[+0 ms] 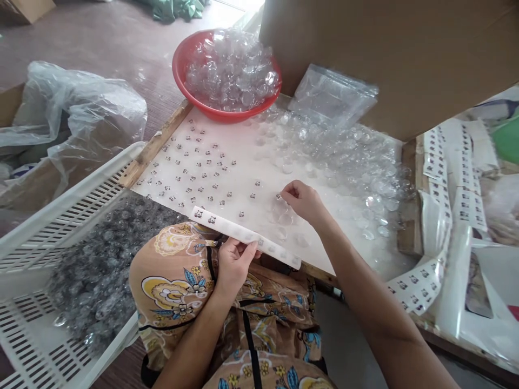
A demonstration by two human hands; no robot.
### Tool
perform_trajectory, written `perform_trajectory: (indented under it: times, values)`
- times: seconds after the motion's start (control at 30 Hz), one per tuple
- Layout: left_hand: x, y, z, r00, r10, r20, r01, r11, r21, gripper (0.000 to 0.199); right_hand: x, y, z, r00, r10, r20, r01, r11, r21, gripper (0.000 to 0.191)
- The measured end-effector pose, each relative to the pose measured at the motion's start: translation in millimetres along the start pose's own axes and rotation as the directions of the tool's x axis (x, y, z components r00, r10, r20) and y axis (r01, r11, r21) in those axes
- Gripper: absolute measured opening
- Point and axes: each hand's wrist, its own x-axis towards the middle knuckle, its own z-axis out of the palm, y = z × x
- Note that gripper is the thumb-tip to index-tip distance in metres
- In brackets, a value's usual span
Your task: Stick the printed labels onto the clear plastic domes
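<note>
My left hand [236, 266] grips a narrow white strip of panda stickers [239, 232], thumb on top, above my lap at the board's near edge. Over the white board [243, 140], my right hand [303, 201] is closed in a pinch, with a small panda sticker [278, 195] at its fingertips. Just beneath those fingertips lie clear round plastic pieces [284, 216]; whether the sticker touches one, I cannot tell. Scattered over the board's left half are several clear pieces bearing panda pictures [208, 161]. Plain clear pieces [344, 156] are heaped along the right side.
A red basin [180, 70] heaped with clear pieces stands at the back. At left is a white slotted basket [77, 210] full of pieces. More sticker sheets [436, 216] hang at right. Wooden rails [156, 143] edge the board; a large cardboard box [389, 59] stands behind.
</note>
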Motion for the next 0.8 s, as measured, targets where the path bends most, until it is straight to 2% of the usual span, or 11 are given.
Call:
perform_trajectory:
  times: [0.2, 0.3, 0.4, 0.53, 0.6, 0.67, 0.73, 0.8]
  values:
    - [0.4, -1.5, -0.2, 1.000, 0.001, -0.003, -0.001, 1.000, 0.003, 0.023, 1.1, -4.2, 6.6, 1.000, -0.019, -0.004, 0.019, 0.996, -0.082, 0.003]
    - [1.1, -1.8, 0.0, 1.000, 0.003, 0.003, -0.003, 1.000, 0.002, 0.023, 3.3, -8.4, 15.5, 0.993, -0.105, -0.046, 0.094, 0.974, -0.204, 0.002]
    - [0.9, -1.0, 0.4, 1.000, 0.000, -0.002, 0.000, 1.000, 0.008, 0.024, 10.8, -13.1, 22.9, 0.978, -0.189, -0.090, 0.151, 0.936, -0.319, 0.006]
    - [-0.5, 0.9, 0.6, 1.000, -0.026, 0.000, 0.026, 1.000, 0.013, 0.025, 14.0, -24.2, 24.6, 0.958, -0.258, -0.126, 0.203, 0.919, -0.338, 0.021]
    - [-1.2, 1.1, 0.5, 0.999, -0.041, 0.017, 0.041, 0.999, 0.012, 0.025, 4.8, -36.1, 23.8, 0.928, -0.330, -0.173, 0.267, 0.913, -0.309, 0.021]
    - [-1.6, 0.7, 0.5, 0.997, -0.055, 0.048, 0.054, 0.998, 0.018, 0.026, -11.3, -53.3, 24.4, 0.897, -0.404, -0.178, 0.369, 0.908, -0.200, 0.016]
    - [-1.7, 0.1, 0.9, 0.994, -0.066, 0.085, 0.063, 0.997, 0.033, 0.026, -29.9, -73.0, 28.0, 0.878, -0.474, -0.069, 0.474, 0.880, -0.011, 0.014]
    - [-1.3, 0.0, 1.7, 0.991, -0.066, 0.112, 0.062, 0.997, 0.041, 0.027, -46.5, -90.2, 35.3, 0.837, -0.536, 0.111, 0.520, 0.842, 0.142, 0.010]
